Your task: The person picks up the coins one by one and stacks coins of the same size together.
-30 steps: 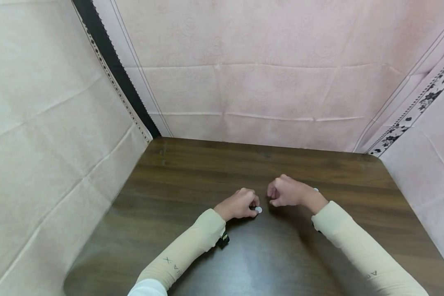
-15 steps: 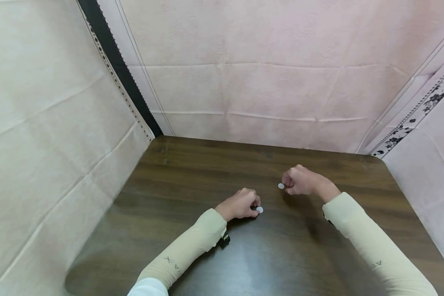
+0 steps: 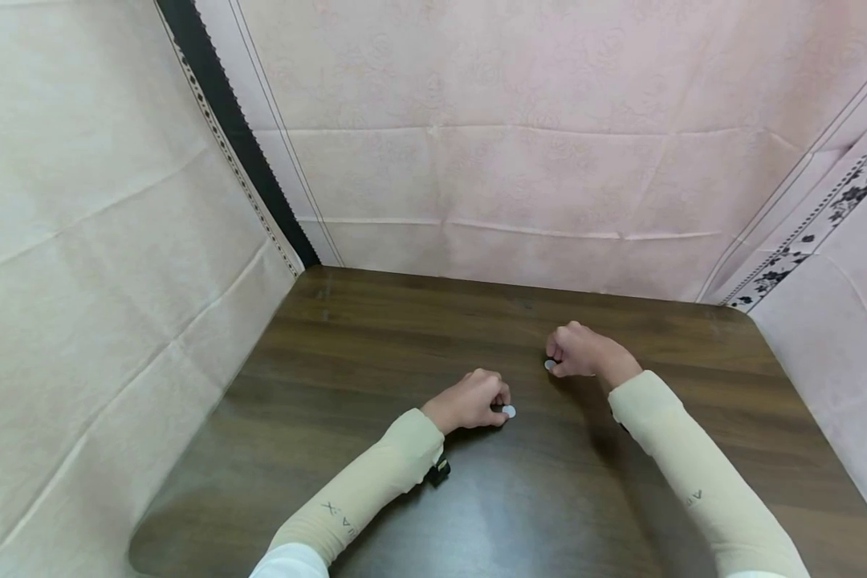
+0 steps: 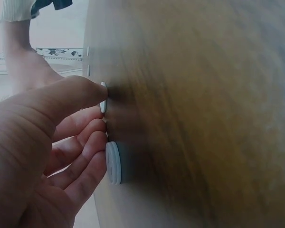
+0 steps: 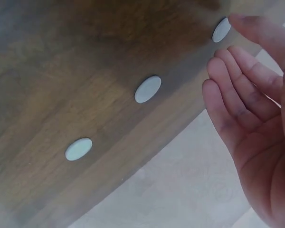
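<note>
Small round white discs lie on the dark wooden table (image 3: 390,321). My left hand (image 3: 470,399) is low over the middle of it with bent fingers, thumb and index finger pinching one white disc (image 3: 509,411). In the left wrist view a thicker two-layered white disc (image 4: 114,163) sits right beside the little-finger side, hidden from the head view. Farther back, my right hand (image 3: 581,352) reaches down, its thumb tip at the edge of another white disc (image 5: 221,30). The fingers (image 5: 240,97) of that hand are loosely bent and apart from the disc.
Two more white discs, one nearer (image 5: 147,89) and one farther (image 5: 78,148) from the right fingers, lie in a row, hidden behind that arm in the head view. Pale cloth (image 3: 513,177) hangs along the table's back and both sides.
My right hand has moved away from the left hand, rightward and back, then slightly left again until its thumb meets a disc. The left hand stays at its disc.
</note>
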Action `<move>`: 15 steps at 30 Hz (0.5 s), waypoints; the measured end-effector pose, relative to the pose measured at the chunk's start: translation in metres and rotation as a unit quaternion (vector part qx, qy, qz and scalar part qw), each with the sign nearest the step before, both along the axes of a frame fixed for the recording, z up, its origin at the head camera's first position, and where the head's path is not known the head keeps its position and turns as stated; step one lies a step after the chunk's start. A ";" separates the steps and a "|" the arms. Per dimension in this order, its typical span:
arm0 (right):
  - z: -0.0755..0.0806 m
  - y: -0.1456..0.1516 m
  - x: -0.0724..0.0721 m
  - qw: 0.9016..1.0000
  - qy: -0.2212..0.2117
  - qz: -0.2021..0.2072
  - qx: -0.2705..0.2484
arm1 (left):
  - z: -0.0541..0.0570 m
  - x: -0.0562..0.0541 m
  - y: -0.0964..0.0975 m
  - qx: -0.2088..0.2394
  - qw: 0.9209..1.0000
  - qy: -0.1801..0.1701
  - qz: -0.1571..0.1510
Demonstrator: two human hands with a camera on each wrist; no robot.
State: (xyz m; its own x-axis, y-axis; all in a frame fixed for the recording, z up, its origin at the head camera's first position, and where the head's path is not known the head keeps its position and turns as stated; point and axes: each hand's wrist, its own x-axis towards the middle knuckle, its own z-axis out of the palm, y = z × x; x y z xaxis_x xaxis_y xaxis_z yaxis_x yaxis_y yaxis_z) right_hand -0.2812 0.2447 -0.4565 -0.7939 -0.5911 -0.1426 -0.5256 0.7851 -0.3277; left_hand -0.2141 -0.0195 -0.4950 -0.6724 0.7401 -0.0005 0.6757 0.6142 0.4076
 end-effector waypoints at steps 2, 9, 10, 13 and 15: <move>0.001 -0.001 -0.002 1.000 -0.023 -0.011 0.008 | 0.000 0.000 0.000 -0.001 1.000 0.001 0.000; 0.000 -0.003 -0.009 0.996 -0.075 -0.039 0.022 | 0.001 0.000 0.001 -0.005 1.000 -0.001 -0.001; -0.001 -0.004 -0.011 0.996 -0.075 -0.041 0.030 | 0.001 0.000 0.002 -0.005 1.000 -0.001 -0.001; -0.006 -0.006 -0.014 0.995 -0.063 -0.039 0.059 | 0.002 0.000 0.002 -0.004 1.000 -0.004 0.000; -0.009 -0.007 -0.017 0.995 -0.050 -0.037 0.079 | 0.002 0.000 0.001 -0.003 1.000 -0.005 -0.001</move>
